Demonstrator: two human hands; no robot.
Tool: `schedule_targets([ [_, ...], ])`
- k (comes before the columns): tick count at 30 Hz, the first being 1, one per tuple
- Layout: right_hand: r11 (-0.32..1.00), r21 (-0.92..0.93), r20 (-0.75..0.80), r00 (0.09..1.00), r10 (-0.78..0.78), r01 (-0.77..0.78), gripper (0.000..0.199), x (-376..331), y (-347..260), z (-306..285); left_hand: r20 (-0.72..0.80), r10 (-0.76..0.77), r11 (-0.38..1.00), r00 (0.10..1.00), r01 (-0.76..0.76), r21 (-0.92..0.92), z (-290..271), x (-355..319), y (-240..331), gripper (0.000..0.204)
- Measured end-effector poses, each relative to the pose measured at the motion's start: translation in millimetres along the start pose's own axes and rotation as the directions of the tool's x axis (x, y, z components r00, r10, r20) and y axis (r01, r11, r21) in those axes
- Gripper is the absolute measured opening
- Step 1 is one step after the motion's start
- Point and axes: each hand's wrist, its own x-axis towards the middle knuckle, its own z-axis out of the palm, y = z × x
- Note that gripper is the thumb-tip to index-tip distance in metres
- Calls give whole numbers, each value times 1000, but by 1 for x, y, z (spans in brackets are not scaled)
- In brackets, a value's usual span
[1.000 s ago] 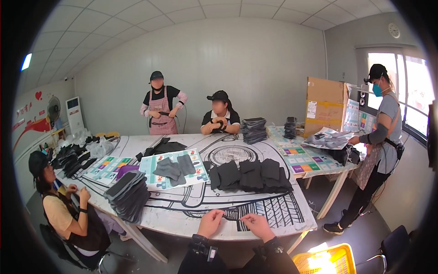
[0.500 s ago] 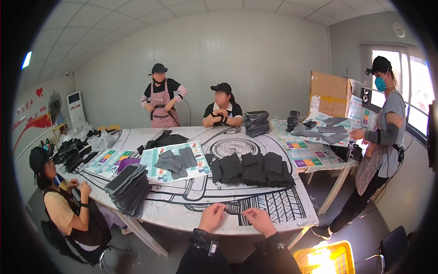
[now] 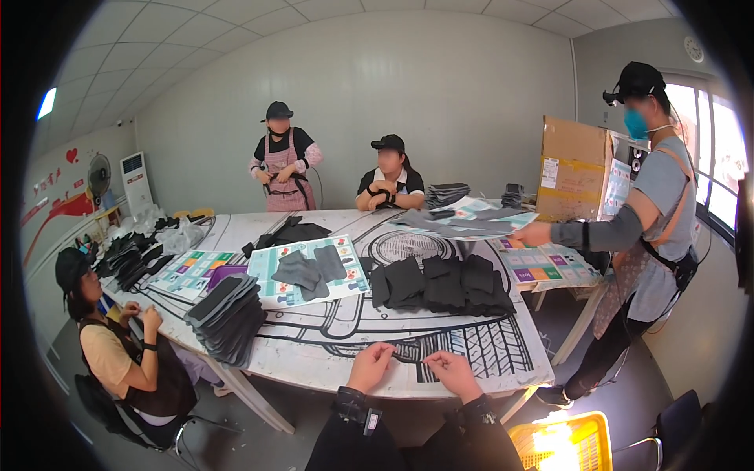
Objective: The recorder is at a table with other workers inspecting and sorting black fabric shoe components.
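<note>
Black cloths point(image 3: 441, 284) beyond right grip point(image 3: 455, 374)

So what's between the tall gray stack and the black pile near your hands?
In the head view, a printed sheet with gray pieces on it.

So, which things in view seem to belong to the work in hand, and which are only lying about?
Probably in the work:
dark pile, nearest left hand and right hand
gray stack
gray pieces on printed sheet

Probably just lying about:
yellow basket
cardboard box
standing fan
</note>
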Motion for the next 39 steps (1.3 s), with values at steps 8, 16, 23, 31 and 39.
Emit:
schedule_targets([
  [8,999,14,15,999,29,-29,21,7,10,-2,5,-11,1000,1000,11,24,3,6,4,20],
  [16,977,-45,459,873,-166,210,77,5,-152,34,96,-7,992,995,-5,124,-1,6,-4,32],
  [23,565,-363,393,671,-628,741,76,-16,-180,58,453,621,263,640,-714,649,5,-30,39,44],
  [31,835,-350,675,733,-90,424,74,-19,-238,39,610,290,908,737,-413,69,1,-64,44,61],
  [39,945,-122,570,801,-183,302,76,-21,-256,19,647,406,706,646,-671,226,17,-22,61,48],
])
